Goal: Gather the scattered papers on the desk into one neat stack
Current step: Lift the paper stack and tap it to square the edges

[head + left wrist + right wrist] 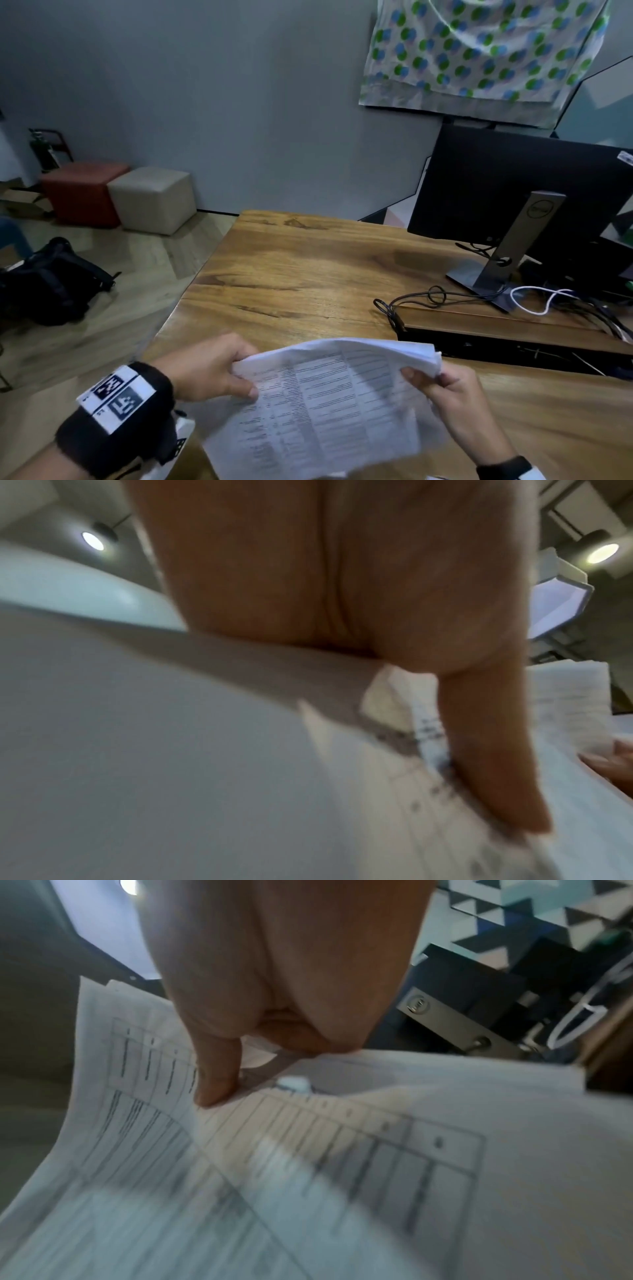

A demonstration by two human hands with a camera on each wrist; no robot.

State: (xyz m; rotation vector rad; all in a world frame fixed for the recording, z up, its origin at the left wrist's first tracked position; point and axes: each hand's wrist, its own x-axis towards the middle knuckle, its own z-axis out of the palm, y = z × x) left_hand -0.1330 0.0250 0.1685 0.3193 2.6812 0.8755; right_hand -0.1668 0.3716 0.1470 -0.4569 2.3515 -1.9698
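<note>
A bundle of white printed papers (329,404) with tables of text is held up above the near edge of the wooden desk (308,267). My left hand (219,370) grips its left edge, thumb on the top sheet. My right hand (445,387) pinches the far right corner, where several sheet edges fan out. The left wrist view shows my thumb (489,750) lying across the papers (428,777). In the right wrist view my thumb (215,1074) presses on the top sheet (308,1164). No other loose paper shows on the desk.
A black monitor (513,192) on a grey stand (503,260) occupies the desk's right side, with tangled cables (428,301) and a dark cable tray (513,339) beside it. Left of the desk, on the floor, are a black bag (51,284) and two cube stools (154,198).
</note>
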